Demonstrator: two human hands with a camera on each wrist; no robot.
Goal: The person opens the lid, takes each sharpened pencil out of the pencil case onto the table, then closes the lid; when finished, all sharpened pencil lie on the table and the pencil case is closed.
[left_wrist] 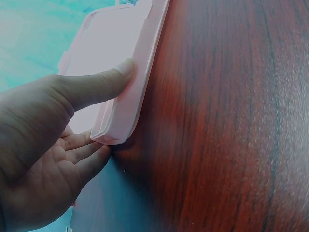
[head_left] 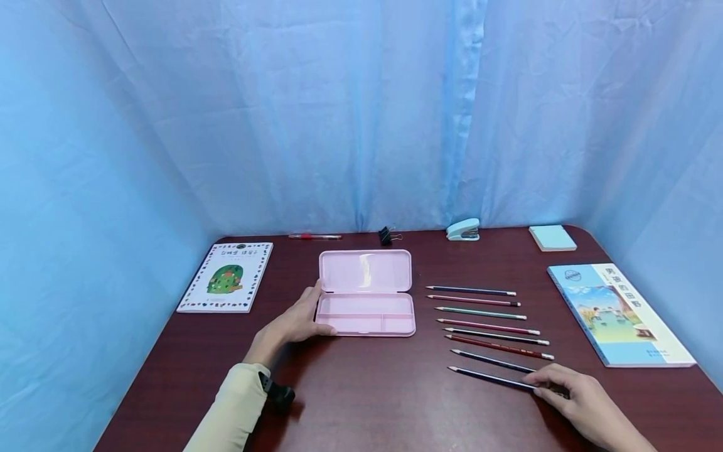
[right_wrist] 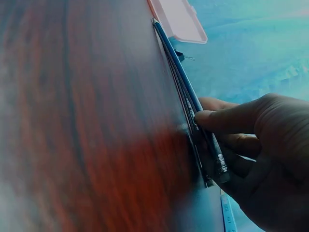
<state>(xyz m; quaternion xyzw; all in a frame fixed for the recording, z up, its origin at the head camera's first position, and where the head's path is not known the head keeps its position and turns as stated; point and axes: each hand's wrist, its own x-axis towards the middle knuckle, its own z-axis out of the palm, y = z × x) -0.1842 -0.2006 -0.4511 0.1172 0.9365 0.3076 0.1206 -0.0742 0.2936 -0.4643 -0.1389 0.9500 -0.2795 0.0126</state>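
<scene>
An open pink pencil case lies in the middle of the table, its lid folded back and its compartments bare. My left hand holds its left side; in the left wrist view the thumb presses the front wall and the fingertips touch the corner. At the front right, my right hand pinches the eraser-end part of a dark pencil between thumb and fingers. That pencil's tip points left, toward the case. Several other pencils lie in a column behind it, tips also leftward.
A white booklet lies at the left and a blue-and-white book at the right. Along the back are a red pen, a black binder clip, a mint stapler and a notepad. Blue curtains surround the table.
</scene>
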